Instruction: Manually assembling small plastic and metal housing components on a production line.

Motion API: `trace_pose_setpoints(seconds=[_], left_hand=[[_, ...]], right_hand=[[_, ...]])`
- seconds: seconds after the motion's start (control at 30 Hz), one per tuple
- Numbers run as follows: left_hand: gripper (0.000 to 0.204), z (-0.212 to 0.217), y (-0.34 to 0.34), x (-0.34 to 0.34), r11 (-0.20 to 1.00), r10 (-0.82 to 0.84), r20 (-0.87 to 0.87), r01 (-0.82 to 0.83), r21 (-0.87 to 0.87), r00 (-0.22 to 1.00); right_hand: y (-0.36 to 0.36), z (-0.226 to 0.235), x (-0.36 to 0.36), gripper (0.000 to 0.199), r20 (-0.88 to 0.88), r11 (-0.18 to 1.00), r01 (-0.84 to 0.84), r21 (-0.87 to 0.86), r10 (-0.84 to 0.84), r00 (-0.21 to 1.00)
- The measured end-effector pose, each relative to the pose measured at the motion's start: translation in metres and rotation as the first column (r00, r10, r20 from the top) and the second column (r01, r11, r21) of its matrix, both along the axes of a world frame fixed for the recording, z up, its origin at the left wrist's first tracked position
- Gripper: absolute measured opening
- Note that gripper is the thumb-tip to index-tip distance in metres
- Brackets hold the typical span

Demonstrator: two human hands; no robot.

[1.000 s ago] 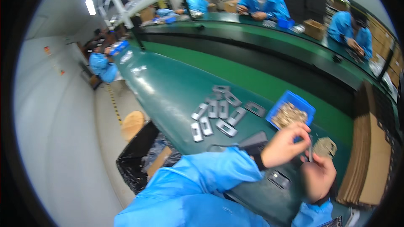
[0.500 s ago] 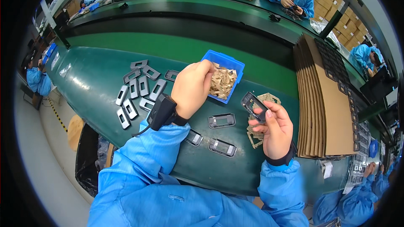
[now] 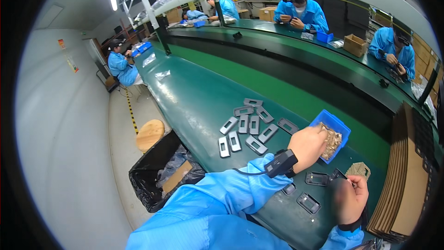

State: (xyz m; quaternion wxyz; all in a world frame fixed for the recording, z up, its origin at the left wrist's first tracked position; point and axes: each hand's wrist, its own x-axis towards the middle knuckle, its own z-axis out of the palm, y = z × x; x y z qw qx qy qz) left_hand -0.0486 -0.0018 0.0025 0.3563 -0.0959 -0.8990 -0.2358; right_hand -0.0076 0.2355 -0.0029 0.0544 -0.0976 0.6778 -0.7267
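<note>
Blue tray (image 3: 341, 127): my left hand (image 3: 307, 142) has stayed there, fingers dipped in, grip unreadable. Right hand (image 3: 349, 199) has dropped lower, pinching a dark frame (image 3: 336, 174).

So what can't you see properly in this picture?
Head view, three things:
- What the left hand picks from the blue tray: its fingers are hidden behind the hand itself.
- The dark part in the right hand: motion blur smears the hand, and the hand covers most of it.
- The small pale pieces in the tray: too small to tell apart.
</note>
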Motion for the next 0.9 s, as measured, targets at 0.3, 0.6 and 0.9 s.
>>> trace_pose_setpoints(seconds=[0.3, 0.6, 0.9], left_hand=[[0.031, 0.008, 0.032, 0.026, 0.510, -0.789, 0.102, 0.552, 0.660, 0.606], [0.024, 0.007, 0.026, 0.027, 0.497, -0.780, 0.139, 0.470, 0.730, 0.610], [0.027, 0.006, 0.035, 0.028, 0.377, -0.811, 0.040, 0.469, 0.799, 0.584]], right_hand=[[0.003, -0.005, 0.000, 0.012, -0.034, 0.998, -0.047, -0.037, 0.046, 0.998], [-0.007, -0.003, 0.003, 0.016, -0.125, 0.990, -0.036, -0.135, 0.019, 0.992], [-0.001, -0.006, 0.002, 0.016, -0.297, 0.998, -0.032, -0.056, 0.014, 0.955]])
